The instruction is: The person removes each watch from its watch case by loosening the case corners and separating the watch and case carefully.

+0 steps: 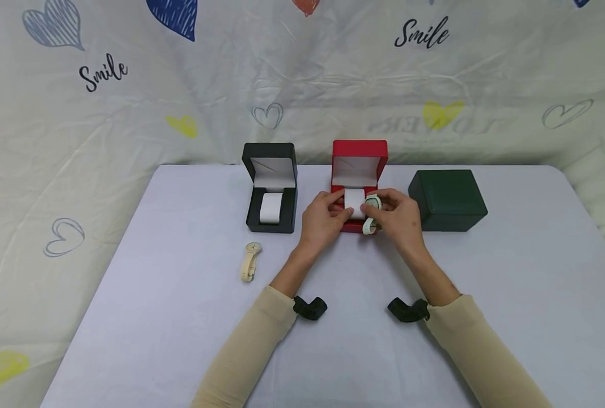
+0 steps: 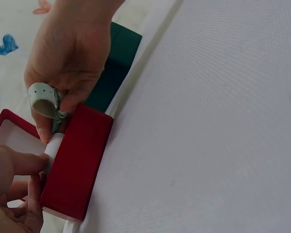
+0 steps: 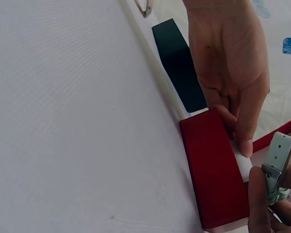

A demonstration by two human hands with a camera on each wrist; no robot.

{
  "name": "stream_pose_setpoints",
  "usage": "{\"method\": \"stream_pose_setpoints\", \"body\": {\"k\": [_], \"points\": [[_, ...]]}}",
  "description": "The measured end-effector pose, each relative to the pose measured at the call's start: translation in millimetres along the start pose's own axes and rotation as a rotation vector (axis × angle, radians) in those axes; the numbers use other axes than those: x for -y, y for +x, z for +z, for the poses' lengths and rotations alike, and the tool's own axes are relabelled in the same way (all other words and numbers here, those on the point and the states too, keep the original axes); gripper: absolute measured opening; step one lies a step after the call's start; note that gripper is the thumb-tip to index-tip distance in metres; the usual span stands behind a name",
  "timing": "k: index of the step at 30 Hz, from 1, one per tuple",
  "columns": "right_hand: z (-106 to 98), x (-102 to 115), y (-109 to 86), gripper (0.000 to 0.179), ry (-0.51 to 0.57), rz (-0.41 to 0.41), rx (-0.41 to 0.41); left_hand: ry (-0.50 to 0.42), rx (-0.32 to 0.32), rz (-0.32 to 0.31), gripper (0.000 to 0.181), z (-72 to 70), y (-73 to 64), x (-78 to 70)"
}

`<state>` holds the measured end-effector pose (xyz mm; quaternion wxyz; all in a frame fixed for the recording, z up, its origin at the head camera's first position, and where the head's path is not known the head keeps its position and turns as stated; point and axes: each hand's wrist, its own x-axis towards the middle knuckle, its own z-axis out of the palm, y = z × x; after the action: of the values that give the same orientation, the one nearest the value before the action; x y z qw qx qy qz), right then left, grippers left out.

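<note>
A red watch box [image 1: 359, 148] stands with its lid up at the back of the table. In it is a white cushion [image 1: 354, 199], which my left hand [image 1: 321, 222] pinches between thumb and fingertips at its left side. My right hand [image 1: 400, 220] holds a pale mint watch [image 1: 373, 202] by the cushion's right side. The right wrist view shows the strap [image 3: 280, 149] of this watch buckled into a loop, above the red box. From the left wrist, the box's front wall [image 2: 80, 162] hides the lower part of the cushion.
Left of the red box, a black watch box [image 1: 269, 149] is raised open around a white cushion [image 1: 270, 208]. A cream watch [image 1: 250, 262] lies on the white table [image 1: 180, 317] in front of it. At the right sits a closed dark green box [image 1: 450, 202]. A printed cloth hangs behind.
</note>
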<state>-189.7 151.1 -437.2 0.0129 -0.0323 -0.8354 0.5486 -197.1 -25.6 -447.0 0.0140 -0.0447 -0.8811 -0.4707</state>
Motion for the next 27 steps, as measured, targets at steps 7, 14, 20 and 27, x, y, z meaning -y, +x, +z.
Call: {"method": "stream_pose_setpoints", "body": {"k": [7, 14, 20, 27], "points": [[-1.6, -0.2, -0.6, 0.044, -0.01, 0.047, -0.02, 0.004, -0.012, 0.01, 0.05, 0.8, -0.8, 1.8], [-4.1, -0.5, -0.1, 0.041, -0.003, 0.04, -0.022, -0.004, -0.024, 0.018, 0.05, 1.8, 0.0, 4.3], [-4.3, -2.5, -0.5, 0.039, 0.036, 0.035, -0.009, -0.009, -0.031, 0.036, 0.05, 2.2, -0.6, 6.0], [-2.8, -4.2, -0.3, 0.037, -0.015, 0.015, -0.045, 0.016, -0.039, 0.059, 0.048, 2.3, -1.1, 6.6]]}}
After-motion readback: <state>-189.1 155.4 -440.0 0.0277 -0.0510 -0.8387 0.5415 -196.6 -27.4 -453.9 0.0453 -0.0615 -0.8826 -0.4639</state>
